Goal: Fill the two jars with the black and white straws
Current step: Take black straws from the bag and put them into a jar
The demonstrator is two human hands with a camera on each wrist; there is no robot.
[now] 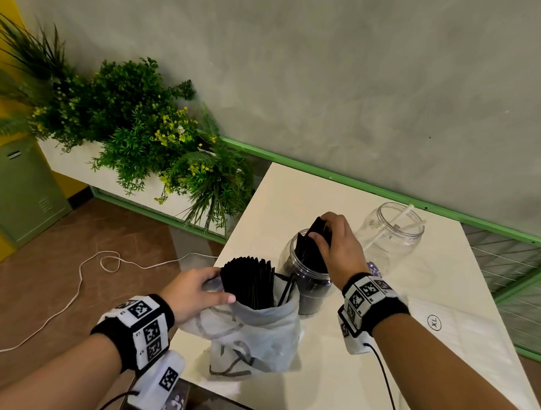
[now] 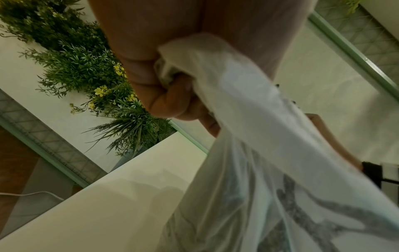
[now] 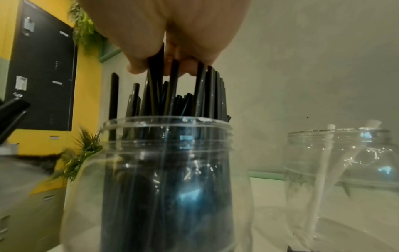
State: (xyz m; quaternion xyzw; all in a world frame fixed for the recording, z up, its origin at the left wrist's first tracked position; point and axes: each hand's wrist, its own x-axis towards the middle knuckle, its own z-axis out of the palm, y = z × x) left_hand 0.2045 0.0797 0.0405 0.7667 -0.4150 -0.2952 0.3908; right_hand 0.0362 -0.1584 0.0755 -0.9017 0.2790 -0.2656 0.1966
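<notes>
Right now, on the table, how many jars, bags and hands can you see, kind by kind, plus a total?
Jars: 2, the jar of black straws and the jar with white straws.
Plastic bags: 1, the bag holding more black straws.
Hands: 2, the left hand gripping the bag's rim, the right hand holding straw tops at the first jar.
Total: 5.

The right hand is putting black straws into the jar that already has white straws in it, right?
Not quite. The right hand is putting black straws into the nearer jar, which holds only black ones. The jar with the white straws stands apart behind it. The head view shows this.
</notes>
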